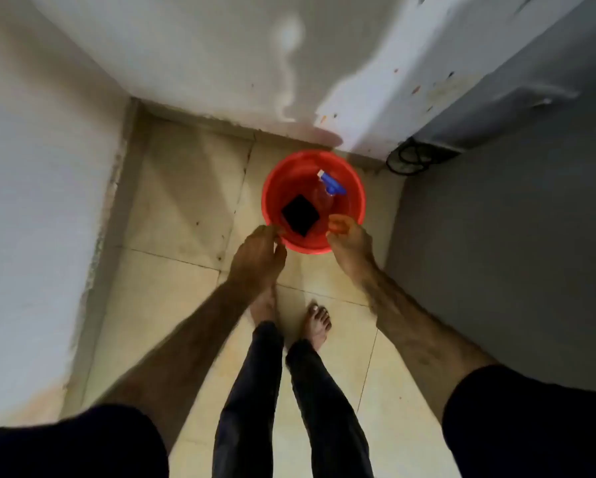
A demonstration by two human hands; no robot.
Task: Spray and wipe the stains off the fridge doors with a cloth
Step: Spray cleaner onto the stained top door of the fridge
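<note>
A red bucket (353,198) stands on the tiled floor in front of my bare feet. Inside it lie a clear spray bottle (327,191) with a blue trigger head and a dark folded cloth (300,215). My left hand (258,251) grips the bucket's near-left rim, and my right hand (350,246) grips the near-right rim with its fingers curled over the edge. The grey fridge (496,236) rises along the right side, its door handle recess high up. The picture is slightly blurred.
White walls close off the left and far sides, forming a corner behind the bucket. The far wall beside the fridge carries small coloured specks (414,88). A black cable (407,158) coils on the floor at the fridge's base.
</note>
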